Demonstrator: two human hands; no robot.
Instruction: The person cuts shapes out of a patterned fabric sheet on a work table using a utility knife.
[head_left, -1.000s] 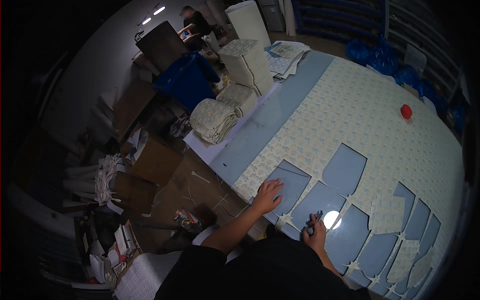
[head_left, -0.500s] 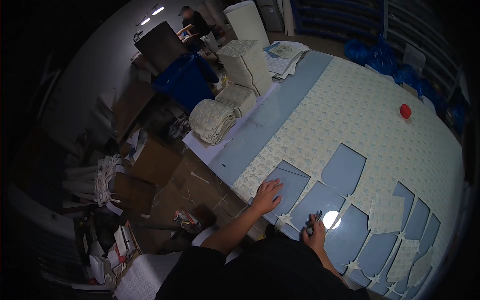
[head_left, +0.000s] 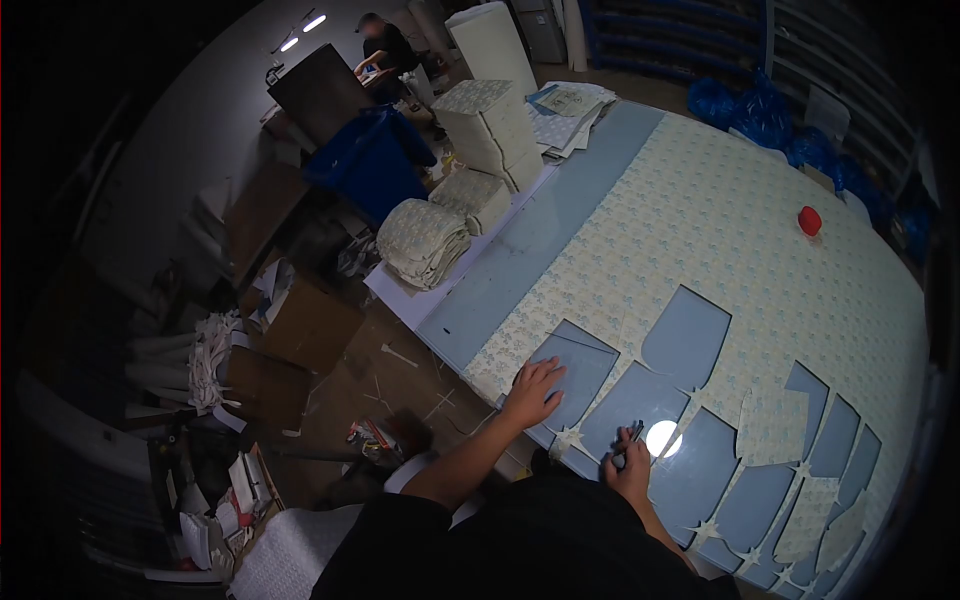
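Watching from afar, I see my right hand (head_left: 628, 476) wrapped around a small, dark, slim tool (head_left: 636, 432), its long axis slanting forward and slightly right over the blue-grey, smooth bench (head_left: 532, 242); whether it touches, I cannot tell. My left hand (head_left: 537, 396), palm down, fingers spread, lies forward and left of it. Between them runs a narrow strip of the cream sheet with blue floral print (head_left: 650, 240).

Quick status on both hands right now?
Left hand: open, palm down, nothing visibly held.
Right hand: grip closed around a small dark tool, exact type unclear.
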